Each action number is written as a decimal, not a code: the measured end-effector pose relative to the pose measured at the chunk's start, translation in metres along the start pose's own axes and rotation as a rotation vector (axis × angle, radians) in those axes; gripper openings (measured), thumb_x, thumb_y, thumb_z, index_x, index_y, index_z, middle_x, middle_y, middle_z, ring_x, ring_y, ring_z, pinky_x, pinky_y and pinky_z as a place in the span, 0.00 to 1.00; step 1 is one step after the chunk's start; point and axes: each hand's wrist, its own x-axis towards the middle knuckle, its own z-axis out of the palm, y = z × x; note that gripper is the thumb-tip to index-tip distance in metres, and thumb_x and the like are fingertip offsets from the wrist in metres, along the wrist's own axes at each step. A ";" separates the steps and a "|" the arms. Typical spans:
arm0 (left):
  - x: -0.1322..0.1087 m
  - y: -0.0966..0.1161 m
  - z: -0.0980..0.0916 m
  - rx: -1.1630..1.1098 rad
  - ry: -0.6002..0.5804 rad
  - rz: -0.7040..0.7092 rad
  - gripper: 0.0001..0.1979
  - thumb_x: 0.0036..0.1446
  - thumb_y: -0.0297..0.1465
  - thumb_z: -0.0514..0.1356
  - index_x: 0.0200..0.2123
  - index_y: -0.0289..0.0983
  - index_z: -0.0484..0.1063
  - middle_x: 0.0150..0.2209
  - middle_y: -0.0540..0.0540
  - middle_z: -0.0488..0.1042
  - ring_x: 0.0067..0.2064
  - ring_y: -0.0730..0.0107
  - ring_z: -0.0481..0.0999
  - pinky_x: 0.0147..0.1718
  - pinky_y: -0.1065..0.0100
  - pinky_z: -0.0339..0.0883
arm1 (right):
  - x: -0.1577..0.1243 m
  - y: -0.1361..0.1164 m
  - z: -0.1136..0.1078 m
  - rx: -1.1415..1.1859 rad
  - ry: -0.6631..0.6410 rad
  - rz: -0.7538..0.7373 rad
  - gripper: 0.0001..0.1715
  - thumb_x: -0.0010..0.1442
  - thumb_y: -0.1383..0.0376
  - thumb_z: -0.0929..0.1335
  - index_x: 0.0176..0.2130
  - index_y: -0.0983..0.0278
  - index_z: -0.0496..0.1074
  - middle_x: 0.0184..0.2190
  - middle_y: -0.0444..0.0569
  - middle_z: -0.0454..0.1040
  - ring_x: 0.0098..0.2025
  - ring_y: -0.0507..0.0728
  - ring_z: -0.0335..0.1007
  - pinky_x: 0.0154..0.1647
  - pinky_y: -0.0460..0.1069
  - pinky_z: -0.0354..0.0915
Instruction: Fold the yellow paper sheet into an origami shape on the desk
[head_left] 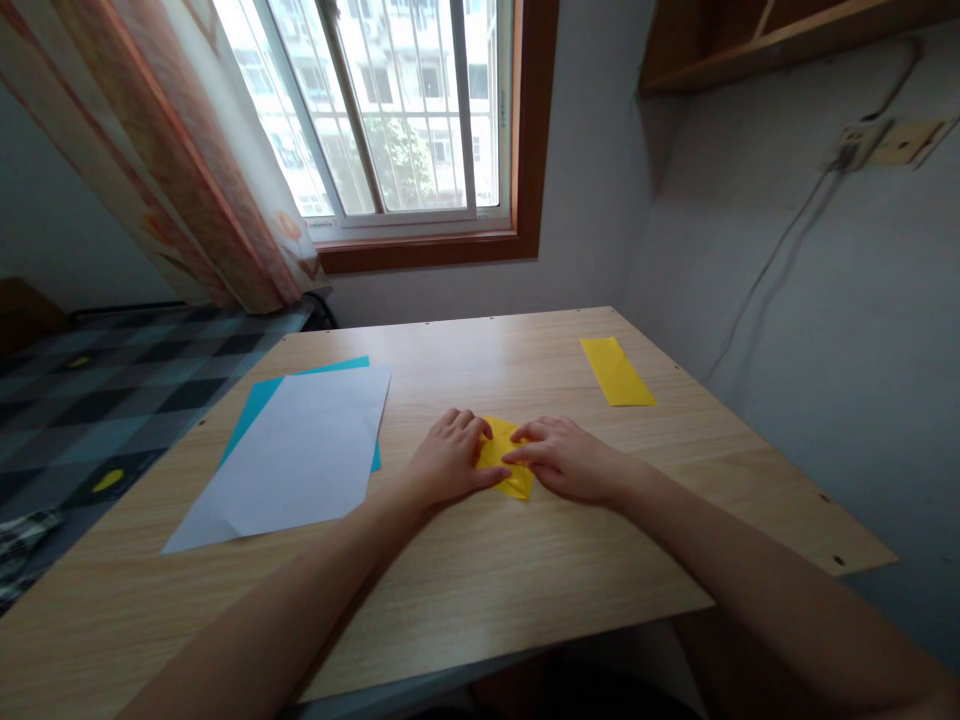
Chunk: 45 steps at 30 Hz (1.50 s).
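Note:
A small folded piece of yellow paper point(496, 455) lies on the wooden table point(480, 560) between my two hands. My left hand point(454, 460) holds its left side down, with bent fingers along the edge and the thumb stretched across the near part. From the other side my right hand point(562, 458) reaches over the paper's right edge. Its fingers are stretched out and slightly apart, with their tips touching the top of the paper. The hands cover both side edges, so the full outline of the piece is hidden.
A yellow paper strip point(619, 372) lies at the table's far right. To the left, a white sheet point(300, 440) rests over a turquoise sheet point(255, 410). A checked bed point(172, 360) adjoins the table's left side; a wall point(750, 220) runs along the right.

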 end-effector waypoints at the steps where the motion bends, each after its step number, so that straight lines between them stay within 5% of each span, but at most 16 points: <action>1: 0.000 0.002 -0.001 0.009 -0.002 -0.007 0.22 0.51 0.49 0.61 0.39 0.37 0.68 0.40 0.43 0.70 0.45 0.56 0.67 0.48 0.57 0.62 | 0.000 0.000 0.000 0.001 0.000 -0.001 0.20 0.62 0.70 0.64 0.49 0.55 0.76 0.50 0.51 0.73 0.52 0.60 0.67 0.55 0.58 0.60; 16: -0.003 0.026 -0.011 0.042 -0.045 -0.089 0.28 0.49 0.55 0.60 0.40 0.36 0.68 0.41 0.40 0.69 0.46 0.52 0.67 0.49 0.53 0.60 | 0.000 -0.002 0.001 0.006 0.001 0.001 0.20 0.63 0.70 0.63 0.50 0.56 0.76 0.49 0.51 0.73 0.52 0.59 0.67 0.55 0.58 0.59; 45: -0.007 0.021 -0.006 -0.009 -0.039 -0.064 0.27 0.52 0.54 0.58 0.43 0.36 0.67 0.43 0.40 0.69 0.47 0.52 0.65 0.50 0.52 0.59 | -0.002 0.001 0.002 0.005 0.004 -0.001 0.20 0.62 0.70 0.64 0.50 0.54 0.75 0.51 0.51 0.72 0.54 0.60 0.65 0.56 0.59 0.58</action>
